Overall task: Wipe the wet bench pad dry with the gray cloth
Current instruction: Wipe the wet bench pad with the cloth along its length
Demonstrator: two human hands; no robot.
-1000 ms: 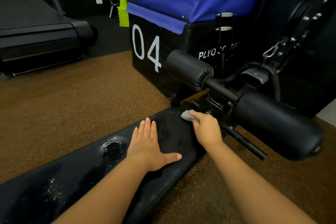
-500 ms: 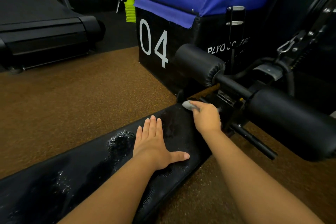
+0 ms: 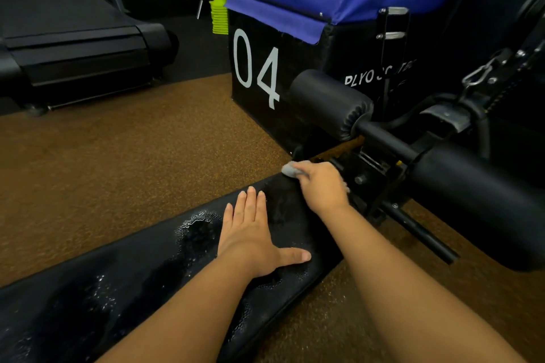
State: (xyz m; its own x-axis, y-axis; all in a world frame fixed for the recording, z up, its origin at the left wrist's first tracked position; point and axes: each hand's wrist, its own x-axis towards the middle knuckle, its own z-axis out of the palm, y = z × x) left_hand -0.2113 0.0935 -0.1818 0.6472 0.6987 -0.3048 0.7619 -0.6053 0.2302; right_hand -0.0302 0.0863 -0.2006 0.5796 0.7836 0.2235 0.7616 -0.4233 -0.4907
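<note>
The right hand (image 3: 320, 186) has the gray cloth (image 3: 289, 169) bunched in its fingers at the pad's (image 3: 124, 283) far end, left hand (image 3: 253, 237) flat on it, fingers straight, so the puddles lie nearer and leftward along its length.

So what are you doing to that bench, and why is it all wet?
A person is drying a wet black bench pad. The right hand holds a bunched gray cloth against the far end of the pad, by the foam rollers. The left hand lies flat on the pad. Water drops sit beside it, so much is left to wipe.
</note>
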